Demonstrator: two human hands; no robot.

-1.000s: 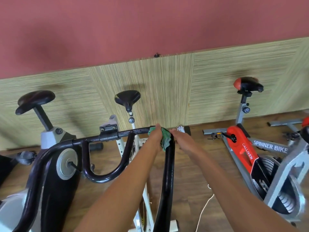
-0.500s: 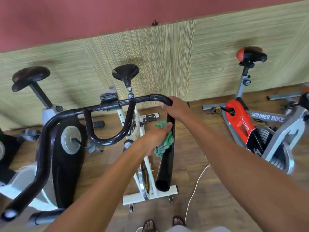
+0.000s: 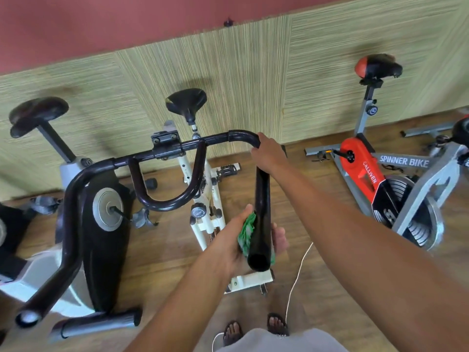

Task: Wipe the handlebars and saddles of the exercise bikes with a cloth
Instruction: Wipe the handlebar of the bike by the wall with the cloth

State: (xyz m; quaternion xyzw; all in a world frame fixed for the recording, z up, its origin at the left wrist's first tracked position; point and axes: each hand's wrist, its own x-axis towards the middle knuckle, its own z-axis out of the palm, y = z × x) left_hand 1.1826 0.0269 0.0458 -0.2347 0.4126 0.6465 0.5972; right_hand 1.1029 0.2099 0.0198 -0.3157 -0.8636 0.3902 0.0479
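1. I see my left hand [image 3: 238, 240] at lower centre, wrapping a green cloth [image 3: 245, 231] around the black handlebar [image 3: 262, 199] (near its open end).
2. My right hand [image 3: 269, 151] grips the handlebar's bend, centre frame.

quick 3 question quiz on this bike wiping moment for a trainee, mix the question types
1. True or false: the green cloth is wrapped around the near end of the black handlebar.
2. Which hand holds the cloth: A) left hand B) right hand
3. Fill in: the right hand grips the handlebar at its ____.

Key:
1. True
2. A
3. bend, the far corner where the bar turns toward the person
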